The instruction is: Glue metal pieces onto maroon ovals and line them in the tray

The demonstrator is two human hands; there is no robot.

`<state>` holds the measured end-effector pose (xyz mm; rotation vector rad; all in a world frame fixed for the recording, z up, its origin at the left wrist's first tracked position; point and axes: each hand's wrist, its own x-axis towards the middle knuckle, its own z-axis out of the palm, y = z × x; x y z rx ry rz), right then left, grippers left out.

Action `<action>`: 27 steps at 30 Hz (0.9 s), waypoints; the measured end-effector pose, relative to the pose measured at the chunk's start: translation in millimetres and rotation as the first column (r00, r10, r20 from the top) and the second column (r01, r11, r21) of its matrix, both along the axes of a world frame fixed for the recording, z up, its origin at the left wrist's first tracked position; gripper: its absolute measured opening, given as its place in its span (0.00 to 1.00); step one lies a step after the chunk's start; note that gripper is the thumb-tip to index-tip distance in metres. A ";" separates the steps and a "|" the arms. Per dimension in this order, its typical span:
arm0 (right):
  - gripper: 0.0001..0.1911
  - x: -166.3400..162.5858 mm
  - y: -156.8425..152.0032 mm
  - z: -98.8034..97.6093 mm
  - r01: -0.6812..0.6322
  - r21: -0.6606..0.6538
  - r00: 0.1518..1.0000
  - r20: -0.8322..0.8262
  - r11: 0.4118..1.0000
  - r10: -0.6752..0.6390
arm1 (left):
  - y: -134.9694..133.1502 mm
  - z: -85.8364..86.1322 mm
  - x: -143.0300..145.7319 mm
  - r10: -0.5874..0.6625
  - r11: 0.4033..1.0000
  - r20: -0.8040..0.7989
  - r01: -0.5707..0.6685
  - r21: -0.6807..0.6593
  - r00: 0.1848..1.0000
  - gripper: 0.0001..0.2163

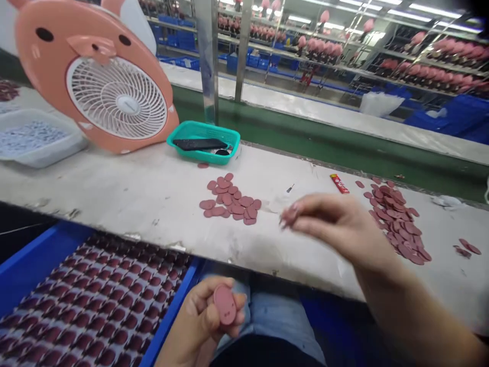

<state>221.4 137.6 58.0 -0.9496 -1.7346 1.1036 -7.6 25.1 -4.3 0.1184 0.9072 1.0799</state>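
Two bare hands are at work here, one on either side of the near edge of a pale counter (114, 204). The left hand (200, 318) is below that edge, above the person's lap, closed around an oval pink disc (223, 300) with small dark marks on its face; the thumb presses on the near side while the fingers curl behind it. The right hand (342, 224) hovers over the counter with thumb and fingers drawn close together; the fingertips are blurred, so whether they grip anything cannot be told. To the left of those fingertips, about midway between the near and far edges, lies a loose group of similar discs (233, 199). Beyond the right wrist, a larger heap (397, 219) stretches from close to the far edge towards the near one. A red packet (340, 184) lies near the far edge beside that heap, and a small dark pointed piece (290, 188) lies between the packet and the loose group. Along the far edge stands a teal basket (233, 135) holding a long black object (198, 144), just beside a pink animal-faced fan (42, 76). A white tray (44, 157) of small bluish pieces sits towards the left end. Under the near edge, left of the lap, a blue crate (171, 313) carries rows of dark red rounded pieces (127, 318).
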 end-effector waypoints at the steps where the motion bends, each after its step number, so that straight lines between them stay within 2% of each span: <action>1: 0.05 -12.3 -22.3 -4.3 -0.074 -0.011 0.997 0.024 0.997 0.074 | -5.0 -0.2 1.1 -0.010 1.000 -0.010 0.010 0.001 1.000 0.20; 3: 0.05 -32.5 -53.7 -14.2 -0.165 -0.022 0.986 0.019 0.986 0.166 | -13.8 -2.4 1.6 -0.030 0.999 -0.031 0.031 0.020 0.999 0.20; 6: 0.07 -47.1 -72.7 -25.0 -0.203 -0.009 0.979 0.022 0.979 0.203 | -21.9 -4.7 1.0 -0.062 0.995 -0.044 0.065 0.077 0.997 0.20; 13: 0.06 -46.5 -76.8 -24.0 -0.259 0.032 0.962 0.102 0.965 0.254 | -27.6 -1.6 2.4 -0.077 0.991 -0.034 0.080 0.105 0.996 0.20; 21: 0.05 -44.8 -74.8 -19.3 -0.319 0.104 0.937 0.185 0.942 0.297 | -26.0 -17.0 1.8 -0.116 0.984 0.029 0.110 0.143 0.993 0.17; 27: 0.04 -46.0 -70.8 -19.9 -0.314 0.076 0.938 0.181 0.946 0.297 | -27.4 -15.7 1.0 -0.093 0.992 0.062 0.087 0.089 0.994 0.16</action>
